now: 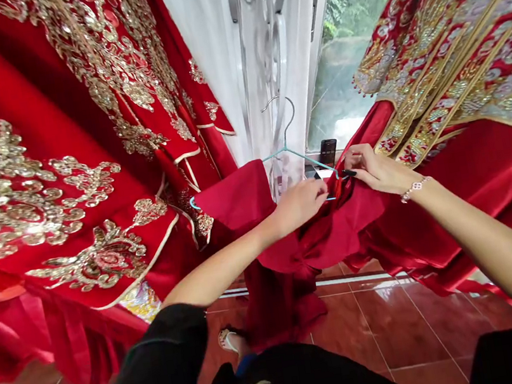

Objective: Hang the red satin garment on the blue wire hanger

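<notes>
A plain crimson dress (238, 198) hangs in front of me on a thin light-green wire hanger (286, 148) with a silver hook. Its long lower part drops towards the floor. My left hand (300, 206) reaches across the dress's top, fingers pinched together on its fabric near the hanger's right half. My right hand (374, 169), with dark nails and a bracelet (415, 188) at the wrist, pinches the dress beside the hanger's right end. The fingertips of both hands are close together. Exactly which fold each one grips is partly hidden.
Red gowns with gold beadwork (101, 253) hang close on the left, and another beaded red gown (454, 72) on the right. Behind are a white curtain (205, 45) and a window (339, 77). A dark phone (328, 152) stands past the hanger. Reddish tiles (354, 331) cover the floor.
</notes>
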A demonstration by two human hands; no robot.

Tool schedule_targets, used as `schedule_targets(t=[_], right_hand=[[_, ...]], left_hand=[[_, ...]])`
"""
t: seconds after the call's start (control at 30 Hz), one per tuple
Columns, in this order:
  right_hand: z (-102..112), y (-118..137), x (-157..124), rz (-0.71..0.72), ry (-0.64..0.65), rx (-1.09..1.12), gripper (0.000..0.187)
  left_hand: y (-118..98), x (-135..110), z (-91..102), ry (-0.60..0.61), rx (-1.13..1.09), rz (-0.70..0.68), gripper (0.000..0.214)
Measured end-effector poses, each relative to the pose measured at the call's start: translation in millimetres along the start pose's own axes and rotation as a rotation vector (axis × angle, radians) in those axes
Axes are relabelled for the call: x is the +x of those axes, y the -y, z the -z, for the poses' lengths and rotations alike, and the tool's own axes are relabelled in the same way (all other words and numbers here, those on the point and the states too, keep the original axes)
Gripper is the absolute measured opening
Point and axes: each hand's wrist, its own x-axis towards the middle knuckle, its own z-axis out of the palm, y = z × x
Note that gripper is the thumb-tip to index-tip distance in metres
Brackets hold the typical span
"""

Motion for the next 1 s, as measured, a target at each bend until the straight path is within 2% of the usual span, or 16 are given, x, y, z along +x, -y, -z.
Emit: schedule_targets(t=[0.1, 0.17, 0.27, 0.37, 0.43, 0.5, 0.6, 0.67, 0.73, 0.77, 0.83, 0.9, 0.97, 1.0], right_hand=[[8.3, 4.6, 2.0, -0.001, 0.033, 0.038, 0.051], [17.0, 9.4, 3.9, -0.021, 0.046, 0.052, 0.051], [29.1, 18.1, 15.0, 0.000, 0.030, 0.040, 0.051], [33.7, 29.2, 41.2, 0.139, -0.031, 0.016, 0.049], [32.4, 40.3, 63.2, 0.247, -0.071, 0.016, 0.045], [30.9, 55.9, 81.6, 0.327, -0.095, 0.030, 0.040], [36.6, 81.5, 89.7, 0.404, -0.167, 0.109, 0.036], [46.9, 92.7, 79.8, 0.419, -0.321, 0.229, 0.032], [56.8, 94.9, 60.8, 0.395, -0.583, 0.391, 0.028], [58.3, 92.6, 49.2, 0.357, -0.740, 0.471, 0.027], [48.2, 83.3, 23.0, 0.218, -1.076, 0.603, 0.024], [14.9, 73.5, -7.4, -0.037, -1.365, 0.707, 0.027], [-39.7, 70.9, -41.8, -0.426, -1.459, 0.780, 0.026], [-71.8, 74.1, -59.9, -0.610, -1.397, 0.795, 0.030]], left_hand=[[11.2, 42.9, -41.8, -0.086, -0.282, 0.059, 0.005], [12.4, 55.3, -58.5, -0.070, -0.393, 0.038, 0.008], [12.9, 51.6, -71.0, -0.035, -0.374, -0.032, 0.014], [16.6, 41.4, -71.2, -0.046, -0.274, -0.108, 0.029], [17.6, 33.4, -65.1, -0.011, -0.276, -0.169, 0.036], [14.3, 18.9, -53.3, -0.009, -0.254, -0.159, 0.040], [3.2, -24.5, -23.3, -0.152, -0.070, -0.062, 0.044], [-1.3, -67.5, 3.0, -0.267, 0.056, -0.076, 0.042], [3.8, -115.4, 29.3, -0.383, 0.114, -0.141, 0.038], [11.0, -138.6, 39.9, -0.463, 0.142, -0.116, 0.036], [33.6, -179.2, 50.4, -0.722, 0.125, 0.063, 0.028], [60.9, -207.9, 42.3, -0.903, -0.023, 0.311, 0.025], [83.1, -221.4, 18.3, -0.948, -0.252, 0.497, 0.038], [90.0, -222.0, 3.7, -0.938, -0.357, 0.548, 0.046]])
